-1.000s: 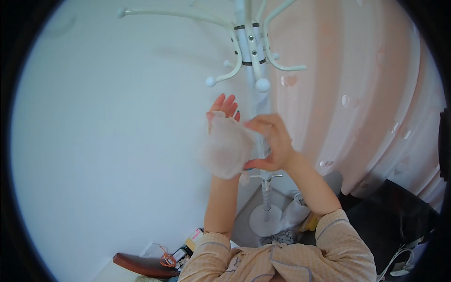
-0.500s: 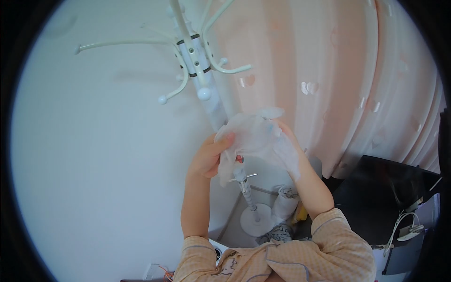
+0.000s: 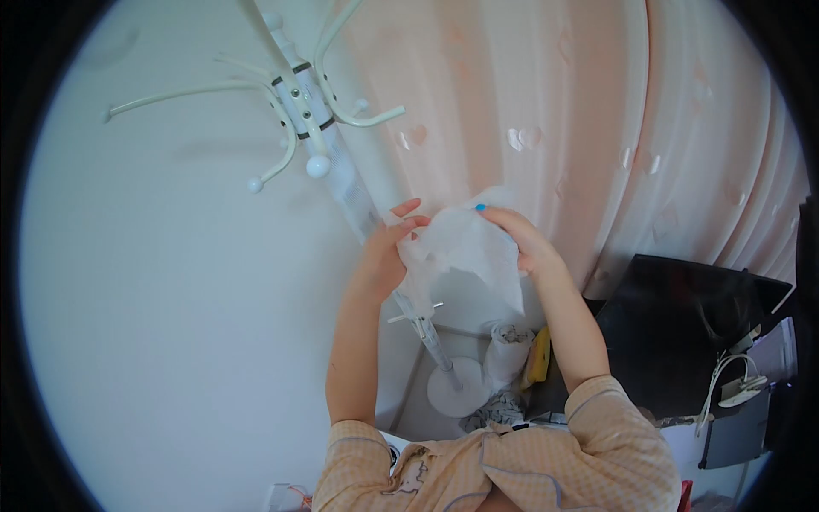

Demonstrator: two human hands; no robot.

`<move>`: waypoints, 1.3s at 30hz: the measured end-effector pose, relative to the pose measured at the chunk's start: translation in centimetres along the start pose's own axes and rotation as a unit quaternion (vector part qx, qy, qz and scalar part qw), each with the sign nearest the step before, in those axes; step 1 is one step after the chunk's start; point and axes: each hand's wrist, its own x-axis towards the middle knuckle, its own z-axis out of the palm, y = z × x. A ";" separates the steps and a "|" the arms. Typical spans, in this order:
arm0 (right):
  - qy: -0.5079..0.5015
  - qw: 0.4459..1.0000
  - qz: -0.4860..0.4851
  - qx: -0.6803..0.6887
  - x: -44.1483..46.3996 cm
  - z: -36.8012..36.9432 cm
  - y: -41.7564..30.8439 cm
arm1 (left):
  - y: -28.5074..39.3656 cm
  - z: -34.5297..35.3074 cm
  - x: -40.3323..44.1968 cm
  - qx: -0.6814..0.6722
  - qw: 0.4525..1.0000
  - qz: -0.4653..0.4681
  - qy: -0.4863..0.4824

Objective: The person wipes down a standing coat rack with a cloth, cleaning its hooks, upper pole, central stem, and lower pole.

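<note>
While one thin, whitish, half-transparent sheet [image 3: 469,243] hangs in the air between two hands, its soft surface makes loose folds and its lower edge is uneven. On its right side, the right hand [image 3: 522,245] pinches it, the blue-nailed thumb pressing from above and the other fingers closed beneath. On its left side, the left hand [image 3: 381,260] touches it with half-bent, parted fingers; whether these grip firmly, I cannot tell. Just behind stands one coat rack [image 3: 345,188], with smooth white tubes and ball ends, tilted in view. Its single round base [image 3: 456,386] rests near the corner of the floor [image 3: 412,399], beside one white roll [image 3: 508,354] and one yellow object [image 3: 537,358]. Farther out are one pale pink curtain [image 3: 554,77], pleated, with heart shapes, and one glossy black panel [image 3: 665,341].
</note>
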 end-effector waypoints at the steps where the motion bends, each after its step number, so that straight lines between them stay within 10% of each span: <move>1: 0.005 1.000 0.002 0.004 0.5 -1.1 0.3 | -0.1 -0.3 0.1 -0.054 0.998 -0.004 -0.031; 2: 0.069 0.936 -0.006 -0.345 1.0 -2.1 0.6 | -0.4 -0.1 0.0 -0.056 0.998 -0.009 -0.032; 3: 0.122 0.750 -0.012 -0.650 1.1 -2.6 0.8 | -0.4 0.4 0.0 -0.077 0.996 -0.008 -0.040; 6: 0.027 0.669 -0.019 -0.742 0.7 -3.7 1.7 | -1.1 1.3 0.7 -0.056 0.997 -0.015 -0.046; 10: 0.004 0.683 -0.130 -0.718 0.0 -3.5 1.2 | -1.2 3.2 0.7 0.131 0.987 0.012 -0.094; 15: 0.048 0.906 -0.132 -0.399 0.1 -2.9 -0.2 | -1.6 3.4 0.8 0.258 0.944 0.090 -0.185; 22: 0.143 0.816 -0.287 -0.481 -1.6 -0.8 -1.0 | -2.7 3.3 2.5 0.273 0.940 0.093 -0.181; 28: 0.003 0.958 -0.180 -0.223 -1.3 -1.0 -2.2 | -2.0 4.4 2.9 0.552 0.775 0.281 -0.124; 39: -0.127 0.954 -0.165 -0.216 -2.1 0.5 -2.9 | -3.0 5.1 4.8 0.431 0.849 0.298 0.068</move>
